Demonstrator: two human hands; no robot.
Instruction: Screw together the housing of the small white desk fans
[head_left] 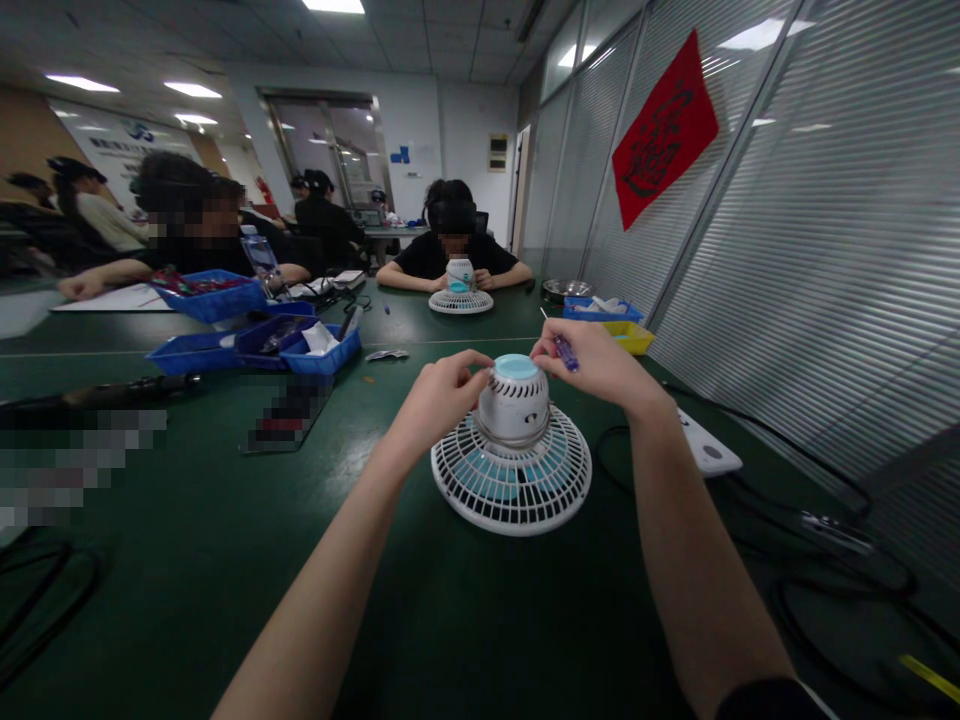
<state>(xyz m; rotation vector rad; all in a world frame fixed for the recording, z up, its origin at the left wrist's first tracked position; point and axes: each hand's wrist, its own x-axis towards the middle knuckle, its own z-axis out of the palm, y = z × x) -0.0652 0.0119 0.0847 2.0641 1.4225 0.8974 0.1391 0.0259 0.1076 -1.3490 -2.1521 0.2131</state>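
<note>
A white fan (513, 413) lies face down on the green table, its round grille (517, 505) flat below and its motor housing pointing up. Turquoise blades show through the grille, and a light blue cap (516, 367) tops the housing. At the left edge of the cap, my left hand (442, 400) is closed on the housing with thumb and fingertips. My right hand (596, 365) keeps a purple-handled screwdriver (566, 352) within its fingers, shaft pointing up and left. Its thumb and index finger also meet the cap's right edge.
Blue bins (322, 348) with parts stand at left, near a phone-like dark slab (289, 415). A yellow tray (630, 338) and a metal bowl (566, 290) are at back right. A white power strip (709, 445) and black cables lie right. Opposite, a person handles another fan (460, 300).
</note>
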